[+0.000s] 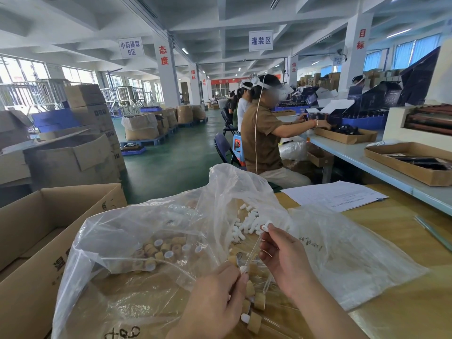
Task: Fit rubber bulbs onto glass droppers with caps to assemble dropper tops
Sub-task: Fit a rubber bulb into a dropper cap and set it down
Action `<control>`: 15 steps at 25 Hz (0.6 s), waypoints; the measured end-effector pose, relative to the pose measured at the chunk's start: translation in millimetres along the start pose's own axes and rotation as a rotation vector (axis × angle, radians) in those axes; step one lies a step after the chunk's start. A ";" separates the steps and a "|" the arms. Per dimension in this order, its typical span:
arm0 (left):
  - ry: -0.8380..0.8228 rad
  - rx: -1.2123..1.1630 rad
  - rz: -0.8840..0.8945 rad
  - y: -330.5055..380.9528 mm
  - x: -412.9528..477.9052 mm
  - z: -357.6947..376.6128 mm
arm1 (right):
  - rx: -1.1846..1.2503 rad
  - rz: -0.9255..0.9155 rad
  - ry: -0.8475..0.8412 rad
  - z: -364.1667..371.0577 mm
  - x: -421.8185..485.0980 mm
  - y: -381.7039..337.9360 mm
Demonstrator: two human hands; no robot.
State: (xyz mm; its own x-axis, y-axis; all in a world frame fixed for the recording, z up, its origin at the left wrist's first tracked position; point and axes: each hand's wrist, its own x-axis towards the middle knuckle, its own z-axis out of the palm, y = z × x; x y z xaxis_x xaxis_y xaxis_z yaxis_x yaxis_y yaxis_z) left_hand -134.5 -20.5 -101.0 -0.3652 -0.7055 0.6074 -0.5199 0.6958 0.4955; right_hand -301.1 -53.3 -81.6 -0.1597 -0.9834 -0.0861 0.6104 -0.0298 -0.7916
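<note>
a: item one, the glass dropper (252, 250). where is it?
b: slanting between the two hands, above the table (403, 302). the left hand (215, 292) pinches its lower end, where a white bit shows at the fingertips. the right hand (281, 255) is at its upper end, fingers curled, pinching a small white rubber bulb (267, 225).
a: is the bulb seated on the glass?
b: cannot tell, too small.
a: counts, biggest first.
b: one cardboard box (29, 241). two clear plastic bags. one printed sheet (335, 194). tan caps (168, 250), well over a dozen, many with white liners showing. loose white bulbs (249, 223), dozens, too many to count. finished dropper tops (254, 320), at least four, just beside the left wrist.
a: containers and contents?
b: the box stands open at the table's left edge (contents not made out). the large bag (137, 228) lies opened across the table in front of both hands. its left part holds the tan caps in a heap, and the white bulbs are piled further back, just beyond the right fingertips. the second bag (342, 253) lies flat to the right of the right hand, and i cannot tell what it holds. the sheet lies beyond it, near the far edge.
</note>
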 end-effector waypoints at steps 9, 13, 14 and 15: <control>0.014 0.029 -0.039 -4.4 -0.6 3.2 | -0.119 -0.056 -0.006 -0.9 0.9 -1.9; 0.004 0.061 -0.075 -4.3 -0.2 4.1 | -0.030 -0.028 0.002 -0.3 0.1 -2.6; 0.001 0.062 -0.091 -3.6 -0.3 4.1 | -0.011 -0.029 0.002 0.2 -0.4 -2.6; -0.002 0.065 -0.101 -3.0 -0.5 4.1 | -0.003 -0.032 0.002 1.0 -1.3 -2.6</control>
State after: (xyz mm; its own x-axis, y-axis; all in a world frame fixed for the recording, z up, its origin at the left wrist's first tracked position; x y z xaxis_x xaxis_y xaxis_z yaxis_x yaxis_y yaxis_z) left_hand -135.9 -22.8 -105.3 -0.3102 -0.7716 0.5553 -0.6032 0.6113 0.5124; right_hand -301.7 -52.1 -78.8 -0.1811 -0.9815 -0.0617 0.6025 -0.0611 -0.7958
